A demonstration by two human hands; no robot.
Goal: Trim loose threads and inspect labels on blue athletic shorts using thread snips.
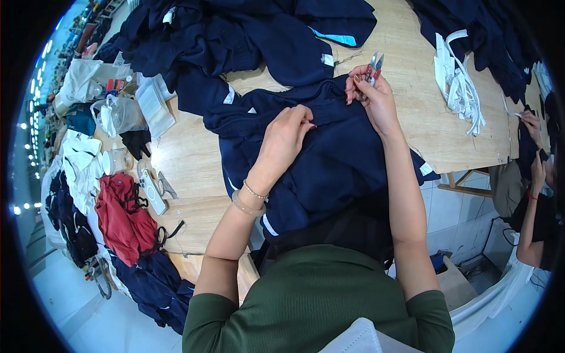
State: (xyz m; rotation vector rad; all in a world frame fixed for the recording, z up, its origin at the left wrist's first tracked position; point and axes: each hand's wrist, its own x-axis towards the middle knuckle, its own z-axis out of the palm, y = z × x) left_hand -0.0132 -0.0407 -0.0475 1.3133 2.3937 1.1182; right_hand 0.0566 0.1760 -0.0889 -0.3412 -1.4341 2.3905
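Observation:
A navy blue garment (347, 159) with small white labels is spread over the table's near edge and hangs down toward me. My left hand (287, 134) is closed, its thumb and fingers pinching the cloth near the gathered band. At the garment's upper right corner is my right hand (372, 97), curled round a pair of small thread snips (375, 66) with red grips. The snips' blades point up and away from the cloth. Fingertips of that same hand are close to the garment's edge; whether they also grip it I cannot tell.
More navy garments (235, 41) are heaped across the far side. White strips (456, 82) lie at the right on the wooden table (406, 35). A red cloth bag (123, 215), a white phone (152, 188) and plastic bags (118, 115) are at the left. Another person's hands (537, 170) work at the far right.

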